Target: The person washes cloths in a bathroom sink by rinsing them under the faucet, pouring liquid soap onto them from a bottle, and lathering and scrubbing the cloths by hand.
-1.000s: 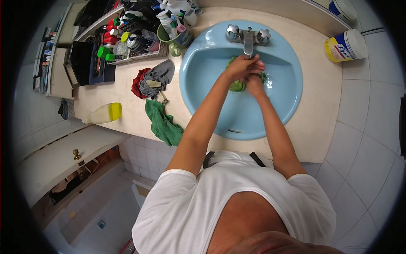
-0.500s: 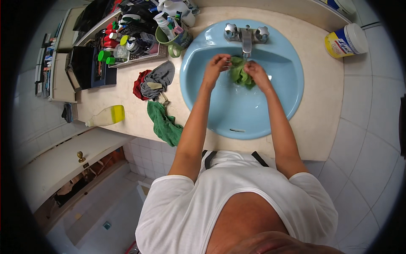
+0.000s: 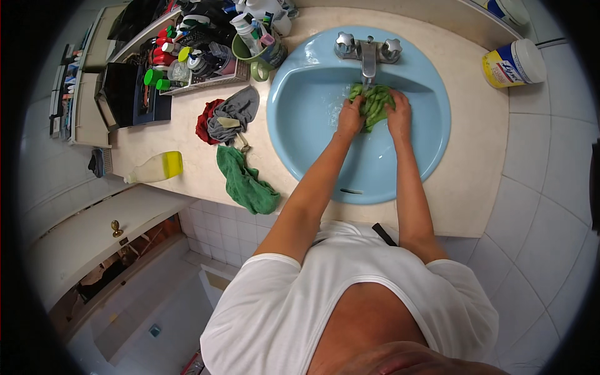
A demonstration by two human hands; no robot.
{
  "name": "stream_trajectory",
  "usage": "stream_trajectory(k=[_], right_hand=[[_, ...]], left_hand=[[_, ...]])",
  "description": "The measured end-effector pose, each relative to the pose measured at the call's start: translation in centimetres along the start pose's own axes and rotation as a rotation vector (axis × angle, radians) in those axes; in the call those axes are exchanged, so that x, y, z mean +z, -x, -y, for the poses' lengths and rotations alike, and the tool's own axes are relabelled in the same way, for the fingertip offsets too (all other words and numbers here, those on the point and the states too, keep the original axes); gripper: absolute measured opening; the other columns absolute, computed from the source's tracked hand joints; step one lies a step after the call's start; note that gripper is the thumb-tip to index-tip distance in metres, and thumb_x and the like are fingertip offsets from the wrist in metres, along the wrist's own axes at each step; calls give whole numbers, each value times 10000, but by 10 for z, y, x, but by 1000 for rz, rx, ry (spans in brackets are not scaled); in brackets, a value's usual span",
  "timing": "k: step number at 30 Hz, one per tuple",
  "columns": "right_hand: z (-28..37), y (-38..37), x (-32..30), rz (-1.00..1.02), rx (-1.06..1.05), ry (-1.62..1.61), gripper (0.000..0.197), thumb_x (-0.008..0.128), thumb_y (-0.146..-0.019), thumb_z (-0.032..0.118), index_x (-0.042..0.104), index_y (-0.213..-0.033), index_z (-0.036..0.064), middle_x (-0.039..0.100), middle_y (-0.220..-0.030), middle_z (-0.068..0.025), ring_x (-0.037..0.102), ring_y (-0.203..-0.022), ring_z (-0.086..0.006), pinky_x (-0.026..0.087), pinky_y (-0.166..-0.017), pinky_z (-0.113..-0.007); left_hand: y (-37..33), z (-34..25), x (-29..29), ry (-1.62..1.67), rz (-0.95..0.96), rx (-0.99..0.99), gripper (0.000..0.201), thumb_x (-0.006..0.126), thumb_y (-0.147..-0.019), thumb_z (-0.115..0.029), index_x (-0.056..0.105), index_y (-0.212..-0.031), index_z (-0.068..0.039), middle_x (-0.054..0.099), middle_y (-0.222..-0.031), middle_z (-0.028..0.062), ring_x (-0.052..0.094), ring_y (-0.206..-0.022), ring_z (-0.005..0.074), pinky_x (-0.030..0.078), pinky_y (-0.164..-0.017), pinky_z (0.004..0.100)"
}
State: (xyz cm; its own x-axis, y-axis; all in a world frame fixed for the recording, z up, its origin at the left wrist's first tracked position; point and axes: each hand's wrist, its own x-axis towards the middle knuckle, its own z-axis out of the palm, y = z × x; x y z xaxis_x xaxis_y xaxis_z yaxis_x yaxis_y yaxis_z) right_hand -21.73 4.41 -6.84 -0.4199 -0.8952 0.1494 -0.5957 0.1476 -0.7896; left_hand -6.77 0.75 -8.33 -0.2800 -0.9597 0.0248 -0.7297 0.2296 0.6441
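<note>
- Two bare hands meet over a wad of green cloth (image 3: 374, 105) in the blue sink (image 3: 312, 156), just below the spout of the chrome faucet (image 3: 367, 53).
- Left hand (image 3: 350, 119) is clamped on the cloth's left side, fingers curled round it.
- Right hand (image 3: 399, 114) is clamped on the cloth's right side; the wad bulges up between the two hands.
- Water splashes show on the basin wall to the left of the cloth.
- On the cream counter (image 3: 475, 144) to the left of the sink lies a second, darker green rag (image 3: 247, 181), partly hanging over the front edge.
- Just above that rag sits a grey cloth (image 3: 232, 114) bunched on a red one (image 3: 202, 124).
- Further left, a plastic bottle with a yellow end (image 3: 156, 167) lies on its side.
- A green mug (image 3: 256, 53) stuffed with tubes and bottles stands at the sink's upper left rim, beside a crowded tray of toiletries (image 3: 200, 59).
- A yellow tub with a white lid (image 3: 514, 62) stands on the counter to the right of the sink, well apart from the hands.
</note>
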Motion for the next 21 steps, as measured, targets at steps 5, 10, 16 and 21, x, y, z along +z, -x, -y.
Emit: stream_trajectory(k=[5,10,16,21], right_hand=[[-3,-5,-6,255,-59,-10,498,705,-671,90,584,-1154,108,480,-1290,-102,451,-1163,-333,374,-959,-403],[10,-15,-3,357,26,398,545,785,-613,168,610,-1122,81,574,-1195,-90,534,-1094,-264,414,-902,-311],[81,6,35,119,378,-886,330,719,-746,154,626,-1012,-18,649,-884,-62,587,-802,-121,458,-743,-252],[27,-14,72,-176,110,-486,218,669,-739,168,628,-902,28,613,-801,-130,577,-736,-251,454,-750,-367]], left_hand=[[-32,-13,-35,826,358,-383,191,629,-760,-156,642,-917,-49,592,-713,23,573,-667,173,470,-669,265],[-36,-24,-91,1610,201,-612,188,556,-802,-203,570,-911,-50,610,-806,45,580,-749,146,474,-690,251],[-34,0,-12,1655,-67,-957,365,572,-854,-462,560,-957,-113,590,-873,58,572,-687,187,513,-618,289],[-26,-38,-1,1641,-47,-571,278,489,-914,-364,562,-946,-98,574,-800,54,577,-690,179,486,-611,281]])
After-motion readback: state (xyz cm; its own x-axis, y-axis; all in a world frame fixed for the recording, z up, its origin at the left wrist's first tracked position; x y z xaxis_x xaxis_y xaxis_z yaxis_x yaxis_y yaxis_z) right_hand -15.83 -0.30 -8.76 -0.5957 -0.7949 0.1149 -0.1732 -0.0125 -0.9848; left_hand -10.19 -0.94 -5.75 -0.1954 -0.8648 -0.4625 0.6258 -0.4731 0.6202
